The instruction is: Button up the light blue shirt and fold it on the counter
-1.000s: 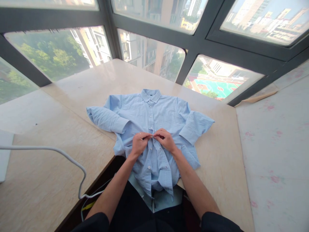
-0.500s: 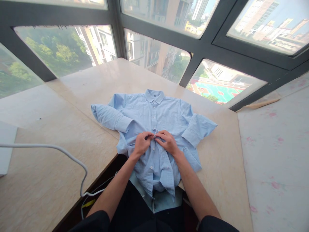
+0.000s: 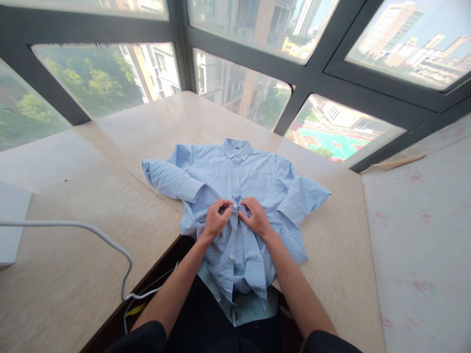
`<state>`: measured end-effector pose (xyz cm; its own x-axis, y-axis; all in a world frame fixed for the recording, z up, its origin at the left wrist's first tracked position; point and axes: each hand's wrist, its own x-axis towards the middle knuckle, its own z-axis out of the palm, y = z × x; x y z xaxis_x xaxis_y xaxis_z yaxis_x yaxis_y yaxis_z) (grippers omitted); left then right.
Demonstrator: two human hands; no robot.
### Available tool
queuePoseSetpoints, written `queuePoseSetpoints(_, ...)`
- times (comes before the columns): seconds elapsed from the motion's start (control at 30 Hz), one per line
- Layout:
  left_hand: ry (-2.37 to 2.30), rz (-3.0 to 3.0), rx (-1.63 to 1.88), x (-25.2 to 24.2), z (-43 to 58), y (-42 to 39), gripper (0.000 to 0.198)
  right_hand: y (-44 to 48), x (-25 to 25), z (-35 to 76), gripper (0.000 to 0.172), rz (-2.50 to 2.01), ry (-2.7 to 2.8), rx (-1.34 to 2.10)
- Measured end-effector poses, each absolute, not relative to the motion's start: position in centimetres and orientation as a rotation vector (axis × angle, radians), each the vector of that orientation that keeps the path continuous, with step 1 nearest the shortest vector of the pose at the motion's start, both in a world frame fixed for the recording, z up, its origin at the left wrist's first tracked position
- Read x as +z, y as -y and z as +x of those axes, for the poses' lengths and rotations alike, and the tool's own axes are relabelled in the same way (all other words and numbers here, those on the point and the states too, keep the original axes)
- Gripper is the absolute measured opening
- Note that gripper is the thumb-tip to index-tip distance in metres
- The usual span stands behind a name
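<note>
A light blue button-up shirt [image 3: 257, 169] lies front side up, collar toward the windows, its sleeves folded in at both sides. The upper front is buttoned, while the lower front hangs apart over the counter's near edge. My left hand [image 3: 218, 218] pinches the button-side edge at mid-front, near a small white button. Just to its right, my right hand [image 3: 255, 215] grips the buttonhole-side edge between thumb and fingers. A narrow gap separates the fingertips of the two hands.
The shirt rests on a beige stone-patterned counter [image 3: 110, 196]. A white cable [image 3: 91, 228] crosses the left side and drops past the near edge. A white box [image 3: 13, 220] stands at far left. Grey-framed windows [image 3: 235, 54] close off the back, a flowered wall [image 3: 415, 235] the right.
My two hands have moved slightly apart at the mid-front, where their fingertips were together. The view has shifted a little.
</note>
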<state>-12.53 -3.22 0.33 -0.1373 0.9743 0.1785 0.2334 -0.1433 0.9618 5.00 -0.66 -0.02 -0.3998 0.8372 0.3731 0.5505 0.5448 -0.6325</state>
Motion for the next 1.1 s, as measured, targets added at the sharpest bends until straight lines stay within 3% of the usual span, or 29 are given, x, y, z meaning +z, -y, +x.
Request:
queuePoseSetpoints(0.13, -1.501, 1.605, 1.203, 0.3, -12.5, 3.1, 0.024, 0.5, -0.2, 4.7, 0.037, -1.188, 2.081, 0.49)
queuePoseSetpoints(0.33, -1.602, 1.782, 1.042, 0.5, -12.1, 3.0, 0.024, 0.3, 0.3, 4.5, 0.021, -1.296, 1.811, 0.711)
queuePoseSetpoints(0.53, -1.793, 2.017, 0.887, 0.7, -10.8, 2.6, 0.043, 0.2, 1.3, 5.2, 0.016, -1.284, 1.649, 0.97)
queuePoseSetpoints(0.83, -1.59, 2.073, 1.017, 0.7, -10.9, 2.8, 0.012, -0.2, 1.4, 6.5, 0.015, -1.173, 1.719, 1.124)
queuePoseSetpoints(0.97, -1.575, 2.07, 1.035, 1.0, -11.1, 3.0, 0.007, 0.8, 2.1, 6.0, 0.011, -1.137, 1.823, 0.874)
queuePoseSetpoints(1.1, -1.536, 2.089, 1.012, 1.0, -11.3, 3.0, 0.003, 1.5, 2.7, 5.6, 0.02, -1.102, 1.961, 0.594)
